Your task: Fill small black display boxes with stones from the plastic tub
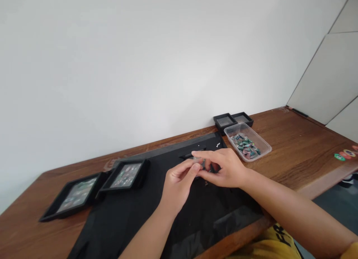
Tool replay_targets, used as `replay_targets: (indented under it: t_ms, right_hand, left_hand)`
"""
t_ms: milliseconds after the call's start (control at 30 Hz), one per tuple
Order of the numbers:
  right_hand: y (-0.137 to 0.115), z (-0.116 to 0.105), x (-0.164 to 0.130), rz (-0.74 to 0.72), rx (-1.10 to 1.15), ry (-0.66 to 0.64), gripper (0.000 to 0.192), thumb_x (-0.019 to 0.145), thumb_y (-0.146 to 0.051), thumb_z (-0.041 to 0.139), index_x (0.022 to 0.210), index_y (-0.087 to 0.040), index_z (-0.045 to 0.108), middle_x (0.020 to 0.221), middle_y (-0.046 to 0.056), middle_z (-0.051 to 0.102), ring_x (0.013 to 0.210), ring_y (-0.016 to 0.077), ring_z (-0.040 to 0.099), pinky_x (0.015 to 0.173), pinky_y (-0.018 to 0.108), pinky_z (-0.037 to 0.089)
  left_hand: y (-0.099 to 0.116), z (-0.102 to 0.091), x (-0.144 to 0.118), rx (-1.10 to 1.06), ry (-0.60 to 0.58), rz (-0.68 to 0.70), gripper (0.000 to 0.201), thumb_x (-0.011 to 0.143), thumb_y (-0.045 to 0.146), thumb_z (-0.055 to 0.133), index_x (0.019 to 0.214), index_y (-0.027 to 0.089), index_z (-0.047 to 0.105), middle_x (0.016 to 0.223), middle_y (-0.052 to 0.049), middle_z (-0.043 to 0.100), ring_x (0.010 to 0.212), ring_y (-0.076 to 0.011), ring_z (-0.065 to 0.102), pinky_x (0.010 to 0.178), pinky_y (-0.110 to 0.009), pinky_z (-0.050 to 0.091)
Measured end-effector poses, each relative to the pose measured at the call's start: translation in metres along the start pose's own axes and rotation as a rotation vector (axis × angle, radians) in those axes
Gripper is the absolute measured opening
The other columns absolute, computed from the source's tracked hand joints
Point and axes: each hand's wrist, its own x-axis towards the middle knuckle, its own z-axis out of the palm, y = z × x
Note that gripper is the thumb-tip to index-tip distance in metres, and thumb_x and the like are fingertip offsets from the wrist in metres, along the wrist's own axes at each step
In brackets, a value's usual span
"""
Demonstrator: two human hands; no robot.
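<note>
My left hand (179,180) and my right hand (223,166) meet above a black mat (156,210). The fingertips of both pinch a small, greyish, partly see-through piece (198,160); fingers cover much of it, and its kind is not clear. Just behind the hands, a dark flat frame-like object (186,155) lies on the mat, mostly hidden. To the right of my right hand stands a clear plastic tub (264,145) with many small, shiny green, pink and dark wrapped-looking pieces (246,145) in it.
Two black frames with small pieces behind clear panes, one (125,176) partly on the mat and another (77,195) farther left, sit on the wooden table (302,139). Black boxes (224,121) stand by the white wall (167,65). Colourful stickers (344,155) lie near the right edge.
</note>
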Motion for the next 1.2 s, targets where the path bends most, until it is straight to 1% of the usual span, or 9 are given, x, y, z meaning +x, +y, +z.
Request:
replay_targets:
  t_ms: [167,333,433,567,633,733,833,967,1200]
  right_hand:
    - [-0.0027,-0.0016,0.002,0.05,-0.024,0.001,0.039,0.097,-0.032,0.062,0.135,-0.022,0.064,0.069,-0.006,0.072,0.052,0.008,0.058,0.059,0.021,0.046]
    - [-0.0031,-0.0015,0.0026,0.082,-0.045,0.014,0.036,0.097,-0.038,0.064,0.129,-0.022,0.069,0.072,-0.003,0.075,0.055,0.0088,0.062,0.06,0.021,0.046]
    - [-0.0016,-0.0009,0.002,0.088,-0.055,0.021,0.033,0.097,-0.038,0.063,0.126,-0.022,0.071,0.076,-0.002,0.077,0.057,0.009,0.063,0.061,0.021,0.047]
    - [-0.0013,-0.0005,0.0021,0.108,-0.019,0.006,0.025,0.096,-0.029,0.06,0.113,-0.022,0.077,0.073,0.0,0.076,0.061,0.0109,0.065,0.064,0.022,0.049]
    - [-0.0021,-0.0003,0.0027,0.125,0.001,0.003,0.024,0.094,-0.025,0.061,0.11,-0.022,0.078,0.071,0.0,0.076,0.061,0.0116,0.066,0.064,0.022,0.049]
    - [-0.0038,0.0003,0.0035,0.169,0.0,-0.016,0.025,0.092,-0.024,0.062,0.111,-0.022,0.078,0.072,0.0,0.076,0.06,0.0115,0.065,0.063,0.022,0.048]
    - [-0.0047,-0.0002,0.0039,0.193,-0.007,-0.057,0.027,0.092,-0.028,0.068,0.116,-0.021,0.077,0.075,0.0,0.077,0.062,0.0119,0.066,0.063,0.023,0.047]
    - [-0.0039,-0.003,0.0042,0.193,0.001,-0.09,0.036,0.089,-0.041,0.077,0.119,-0.021,0.076,0.076,0.001,0.077,0.063,0.0124,0.066,0.064,0.023,0.047]
    - [-0.0031,-0.0063,0.0047,0.156,-0.006,-0.084,0.033,0.09,-0.043,0.077,0.116,-0.022,0.078,0.075,0.0,0.077,0.06,0.0111,0.064,0.063,0.022,0.046]
  left_hand:
    - [0.0003,0.0007,-0.0014,-0.035,-0.012,-0.038,0.038,0.077,0.06,0.081,0.087,0.023,0.086,0.086,-0.007,0.082,0.077,-0.0216,0.076,0.076,-0.033,0.066]
    - [-0.0004,0.0017,-0.0015,-0.03,-0.037,-0.06,0.037,0.081,0.058,0.079,0.085,0.022,0.085,0.088,-0.007,0.081,0.077,-0.021,0.075,0.079,-0.035,0.065]
    - [0.0015,0.0016,-0.0012,0.0,-0.037,-0.047,0.039,0.08,0.059,0.077,0.081,0.02,0.084,0.084,-0.007,0.08,0.073,-0.0197,0.072,0.076,-0.035,0.065]
    - [0.0058,0.0012,0.0,0.071,-0.019,-0.012,0.038,0.079,0.056,0.078,0.072,0.02,0.079,0.071,-0.005,0.076,0.068,-0.0186,0.068,0.068,-0.03,0.062]
    - [0.007,0.0009,0.0009,0.094,-0.006,-0.019,0.033,0.077,0.052,0.081,0.071,0.02,0.078,0.07,-0.004,0.076,0.069,-0.0189,0.069,0.068,-0.03,0.061]
    - [0.0069,0.0009,0.0018,0.108,0.015,-0.045,0.03,0.074,0.05,0.082,0.07,0.02,0.077,0.072,-0.005,0.077,0.07,-0.0199,0.07,0.07,-0.031,0.061]
    - [0.006,0.0009,0.0021,0.083,0.036,-0.074,0.029,0.073,0.049,0.083,0.071,0.02,0.077,0.072,-0.005,0.077,0.071,-0.0205,0.07,0.071,-0.032,0.061]
    - [0.0061,-0.0004,0.0022,0.057,0.049,-0.101,0.029,0.072,0.049,0.083,0.071,0.02,0.078,0.072,-0.005,0.077,0.072,-0.02,0.069,0.07,-0.031,0.059]
    - [0.0081,-0.0025,0.003,0.082,0.004,-0.114,0.033,0.075,0.051,0.08,0.067,0.02,0.074,0.07,-0.004,0.074,0.072,-0.019,0.066,0.07,-0.03,0.056]
